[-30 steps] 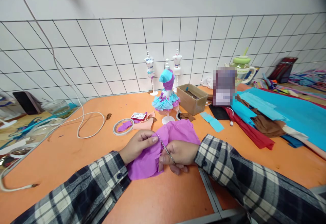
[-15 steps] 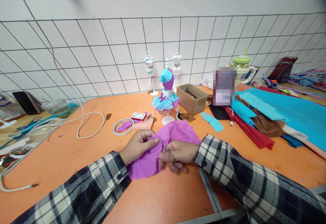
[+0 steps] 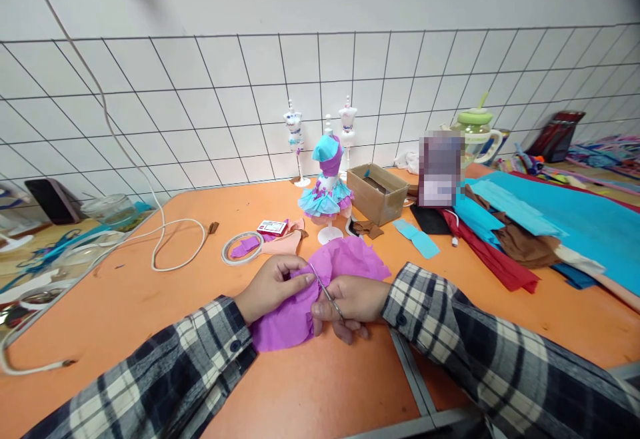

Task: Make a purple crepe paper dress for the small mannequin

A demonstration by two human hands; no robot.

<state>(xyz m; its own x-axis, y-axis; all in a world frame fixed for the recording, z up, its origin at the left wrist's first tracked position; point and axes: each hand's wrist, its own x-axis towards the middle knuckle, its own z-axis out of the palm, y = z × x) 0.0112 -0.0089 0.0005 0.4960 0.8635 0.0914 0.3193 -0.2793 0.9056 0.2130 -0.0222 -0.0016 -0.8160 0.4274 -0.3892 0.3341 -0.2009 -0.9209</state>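
Note:
My right hand (image 3: 350,302) is closed round the handles of small metal scissors (image 3: 325,289), whose blades point up and left into the purple crepe paper (image 3: 287,322). Thumb and fingers of my left hand (image 3: 277,286) pinch that paper just left of the blade tips. The crumpled sheet spreads under both hands and behind them. Just beyond it stands a small dress form (image 3: 327,189) in a blue and purple ruffled paper dress.
Two white dress forms (image 3: 295,132) stand near the tiled wall, beside a cardboard box (image 3: 377,192). A tape roll (image 3: 230,254) and a small red-and-white box (image 3: 273,227) lie left of centre. Coloured paper sheets (image 3: 530,226) cover the right side; a white cable (image 3: 160,252) loops at left.
The scissors have shifted slightly and their blades look closer together. The far right edge of the purple paper has drawn in a little. My left hand keeps its pinch.

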